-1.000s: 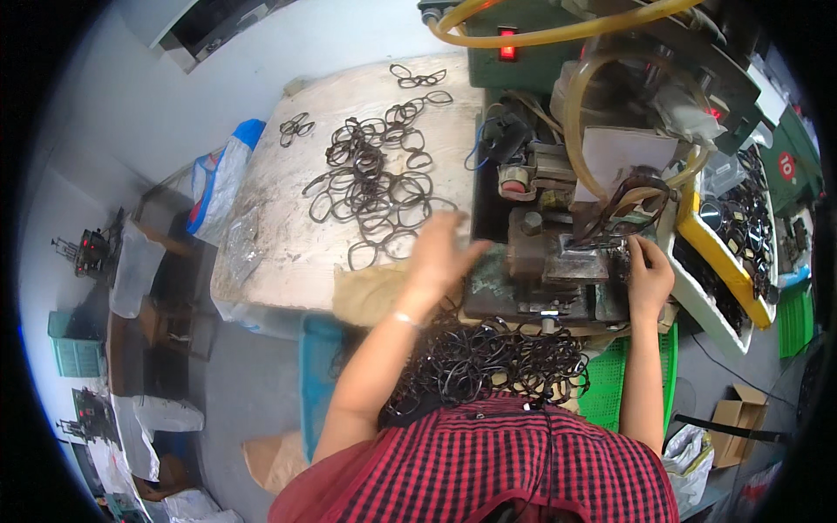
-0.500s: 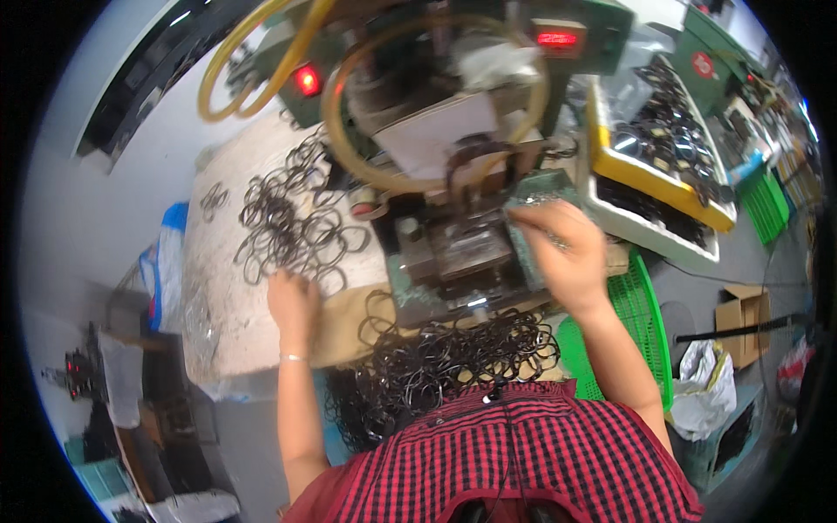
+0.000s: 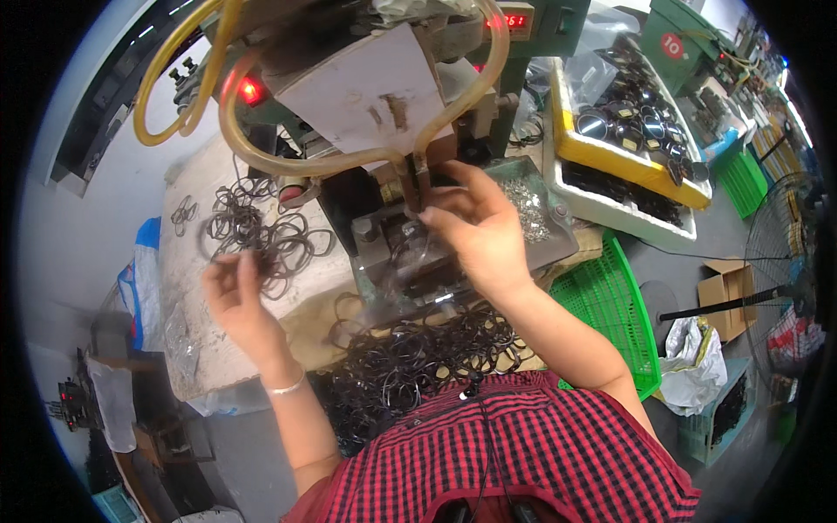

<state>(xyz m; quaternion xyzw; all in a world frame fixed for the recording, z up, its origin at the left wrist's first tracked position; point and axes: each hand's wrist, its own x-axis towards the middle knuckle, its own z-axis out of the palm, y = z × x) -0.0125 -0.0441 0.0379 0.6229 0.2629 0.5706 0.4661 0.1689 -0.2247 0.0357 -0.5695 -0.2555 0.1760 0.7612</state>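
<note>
At the near left edge of a pile of thin dark rings [image 3: 292, 247] is my left hand [image 3: 234, 296], its fingers bent and thumb drawn in. A blurred dark ring [image 3: 206, 237] appears to be pinched at its fingertips. My right hand [image 3: 488, 234] reaches into the press [image 3: 410, 253], thumb and fingers drawn together beside the upright tool [image 3: 413, 185]. What these fingers hold is too small or hidden to make out. More dark rings [image 3: 410, 357] lie heaped at the front of the press, close to my body.
Yellowish hoses [image 3: 305, 166] loop over the press, beside a hanging white sheet [image 3: 370, 96]. Small metal pieces [image 3: 523, 209] fill a tray at its right. Farther right are foam boxes [image 3: 628, 196] of dark parts, a green basket [image 3: 615, 314] and a fan [image 3: 785, 270].
My right hand has moved left and inward, from the press's right side to its tool. My left hand stays by the ring pile, its fingers lifted and turned. The whole view has shifted.
</note>
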